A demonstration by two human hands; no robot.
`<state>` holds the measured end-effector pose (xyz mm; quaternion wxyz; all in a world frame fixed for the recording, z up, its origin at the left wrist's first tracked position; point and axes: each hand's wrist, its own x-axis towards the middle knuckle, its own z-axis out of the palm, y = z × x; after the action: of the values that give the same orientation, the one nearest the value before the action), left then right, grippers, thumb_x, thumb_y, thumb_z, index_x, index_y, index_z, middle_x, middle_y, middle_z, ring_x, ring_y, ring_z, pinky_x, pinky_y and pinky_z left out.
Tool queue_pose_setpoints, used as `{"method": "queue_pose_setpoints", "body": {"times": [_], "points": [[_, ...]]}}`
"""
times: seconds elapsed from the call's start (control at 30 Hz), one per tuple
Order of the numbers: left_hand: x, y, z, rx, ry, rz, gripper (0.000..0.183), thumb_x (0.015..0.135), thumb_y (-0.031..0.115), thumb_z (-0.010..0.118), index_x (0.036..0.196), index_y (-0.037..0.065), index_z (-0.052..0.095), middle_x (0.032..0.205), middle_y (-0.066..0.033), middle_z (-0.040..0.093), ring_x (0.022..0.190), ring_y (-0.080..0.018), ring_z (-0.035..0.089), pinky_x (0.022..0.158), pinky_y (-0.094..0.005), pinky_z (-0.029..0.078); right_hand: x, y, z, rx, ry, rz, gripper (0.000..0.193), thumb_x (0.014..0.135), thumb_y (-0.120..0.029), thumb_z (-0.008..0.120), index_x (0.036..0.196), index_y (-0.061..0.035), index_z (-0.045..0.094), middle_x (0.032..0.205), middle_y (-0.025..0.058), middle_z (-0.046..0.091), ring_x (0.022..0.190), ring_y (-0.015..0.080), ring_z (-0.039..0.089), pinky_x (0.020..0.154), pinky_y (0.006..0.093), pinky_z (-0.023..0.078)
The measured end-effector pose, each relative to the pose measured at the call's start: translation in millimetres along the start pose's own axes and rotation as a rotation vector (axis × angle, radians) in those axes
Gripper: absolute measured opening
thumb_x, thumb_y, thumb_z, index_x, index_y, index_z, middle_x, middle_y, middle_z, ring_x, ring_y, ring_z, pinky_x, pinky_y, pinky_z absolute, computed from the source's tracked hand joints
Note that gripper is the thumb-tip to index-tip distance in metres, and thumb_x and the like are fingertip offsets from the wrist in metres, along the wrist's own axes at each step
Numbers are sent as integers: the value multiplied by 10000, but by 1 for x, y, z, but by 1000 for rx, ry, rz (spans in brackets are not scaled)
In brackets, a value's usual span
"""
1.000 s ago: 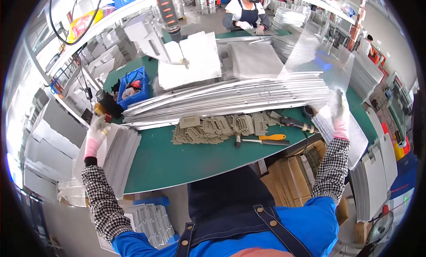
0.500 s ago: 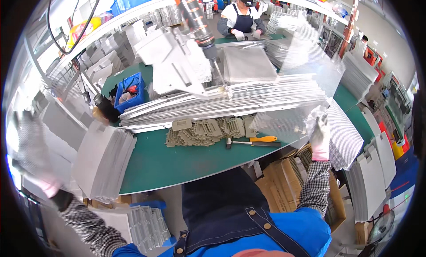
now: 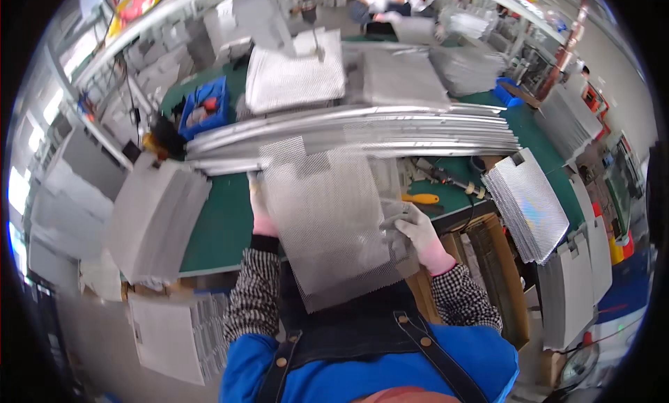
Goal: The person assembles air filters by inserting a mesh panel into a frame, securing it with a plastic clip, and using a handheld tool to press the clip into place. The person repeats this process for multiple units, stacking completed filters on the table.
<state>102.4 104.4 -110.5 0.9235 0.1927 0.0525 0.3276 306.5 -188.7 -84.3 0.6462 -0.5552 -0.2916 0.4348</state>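
Observation:
In front of my body, over the near edge of the green table, are perforated metal mesh sheets (image 3: 324, 225), tilted and partly see-through. A notch shows at the top edge, and a second sheet seems to lie behind the first at its right. My left hand (image 3: 260, 211), in a white glove with a pink cuff, is closed on the left edge, its fingers partly behind the mesh. On the right edge, my gloved right hand (image 3: 417, 236) grips the sheets with thumb in front. Just beyond it lies a yellow-handled tool (image 3: 421, 198).
Long metal strips (image 3: 355, 131) lie across the table (image 3: 226, 225). Stacks of sheets stand at left (image 3: 157, 222) and right (image 3: 529, 208). A blue bin (image 3: 205, 107) sits at the back left. A powered driver (image 3: 306, 6) hangs ahead; a co-worker (image 3: 397, 6) stands beyond.
My hands have come inward from far left and right to the middle, bringing mesh sheets together before me. The view has shifted, and the pile of beige plastic pieces is now mostly hidden.

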Motion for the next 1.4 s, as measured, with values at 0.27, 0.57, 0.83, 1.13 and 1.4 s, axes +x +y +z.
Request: {"method": "queue_pose_setpoints", "body": {"times": [0.27,0.57,0.83,1.13,1.4], "points": [[3,3,-55,-14,168,128,531,1014,460,573,1258,-10,610,1137,-169,690,960,-291,683,857,-422,584,3,43,2,-132,-53,156,430,955,-39,493,1368,69,447,1091,193,696,791,226,719,610,261,577],[-19,-1,-6,46,-98,54,836,930,620,627,1463,1,451,1306,-221,595,1120,-304,616,902,-441,567,10,43,6,-154,-26,223,444,941,-28,486,1369,79,434,1064,198,690,747,234,727,589,263,574],[-19,-1,-14,106,-210,37,908,930,588,647,1543,0,326,1379,-221,532,1140,-272,563,963,-416,533,18,37,-10,-469,-123,135,412,960,-155,572,1298,80,549,1051,170,693,888,233,706,747,344,585],[-22,0,-34,193,91,72,909,908,632,643,1552,63,346,1211,-125,571,1066,-233,556,944,-419,516,306,-135,25,-867,267,-712,485,946,-239,686,1384,-82,547,1304,220,619,1176,314,633,980,398,502],[-16,-4,-74,103,-4,130,848,920,658,608,1456,24,440,1253,-206,595,1072,-313,581,949,-448,517,407,-112,98,-1710,778,-564,805,846,-317,688,1527,-40,361,1281,229,584,1260,409,536,1050,581,384]]}}
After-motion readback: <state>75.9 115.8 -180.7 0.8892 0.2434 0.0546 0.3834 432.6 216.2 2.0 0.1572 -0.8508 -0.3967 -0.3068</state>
